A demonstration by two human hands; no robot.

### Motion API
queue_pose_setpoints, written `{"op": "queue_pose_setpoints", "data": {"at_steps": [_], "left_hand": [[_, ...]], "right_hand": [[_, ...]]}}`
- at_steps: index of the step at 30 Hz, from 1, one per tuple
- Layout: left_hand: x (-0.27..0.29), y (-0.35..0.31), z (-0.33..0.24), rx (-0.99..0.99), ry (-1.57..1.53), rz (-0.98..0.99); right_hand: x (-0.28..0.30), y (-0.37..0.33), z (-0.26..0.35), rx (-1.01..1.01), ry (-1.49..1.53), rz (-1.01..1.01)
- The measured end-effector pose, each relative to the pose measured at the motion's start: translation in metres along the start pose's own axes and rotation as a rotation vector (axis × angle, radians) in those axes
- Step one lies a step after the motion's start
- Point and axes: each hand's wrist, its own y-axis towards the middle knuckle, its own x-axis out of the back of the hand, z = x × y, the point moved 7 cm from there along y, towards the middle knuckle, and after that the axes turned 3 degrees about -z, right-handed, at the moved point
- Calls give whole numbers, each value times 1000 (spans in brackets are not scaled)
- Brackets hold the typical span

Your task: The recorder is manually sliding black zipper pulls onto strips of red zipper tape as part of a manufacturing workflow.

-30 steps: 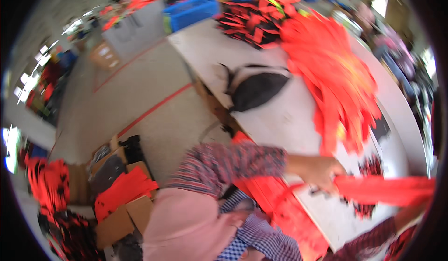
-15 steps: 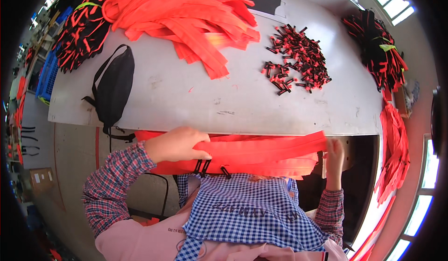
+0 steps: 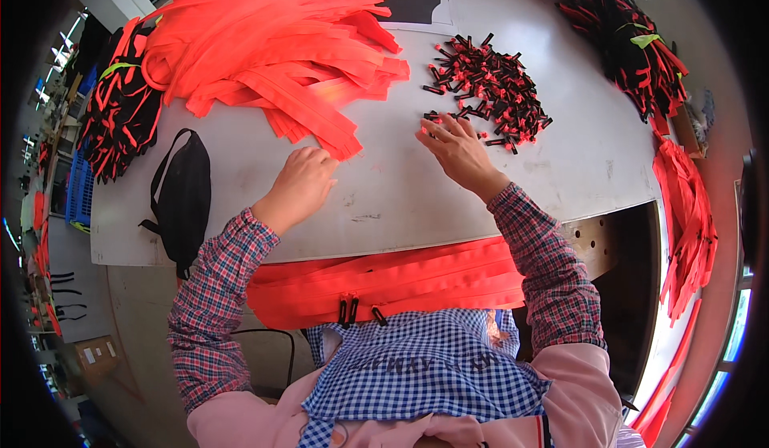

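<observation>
My right hand (image 3: 462,156) is open, its fingers apart, at the near left edge of a pile of small black zipper pulls (image 3: 513,100) with red ends. Its fingertips are over a few loose pulls. My left hand (image 3: 298,185) has its fingers curled beside the near end of a heap of orange zipper tapes (image 3: 264,44); its fingertips are hidden, so I cannot make out what is in them. Across my lap, below the table edge, lies a bundle of orange zipper tapes (image 3: 392,276). Several black pulls (image 3: 353,309) hang at its lower edge.
A black pouch (image 3: 186,196) with a strap lies at the table's left. Tied black-and-orange bundles stand at the far left (image 3: 120,112) and far right (image 3: 629,44). More orange tapes (image 3: 687,216) hang off the right side. A black sheet (image 3: 412,4) lies at the back.
Both hands have left the orange tapes on my lap and moved up over the table, the left toward the tape heap, the right to the pulls. The lap tapes now lie released.
</observation>
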Motion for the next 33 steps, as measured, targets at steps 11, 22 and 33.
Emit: {"op": "queue_pose_setpoints", "data": {"at_steps": [11,22,33], "left_hand": [[-26,91,80,-161,427,20],[56,8,-22,55,-379,-319],[41,-52,-110,151,-1121,-148]], "right_hand": [[18,8,-29,-192,99,-175],[66,15,90,-418,1257,-184],[106,-7,123,-365,1389,-9]]}}
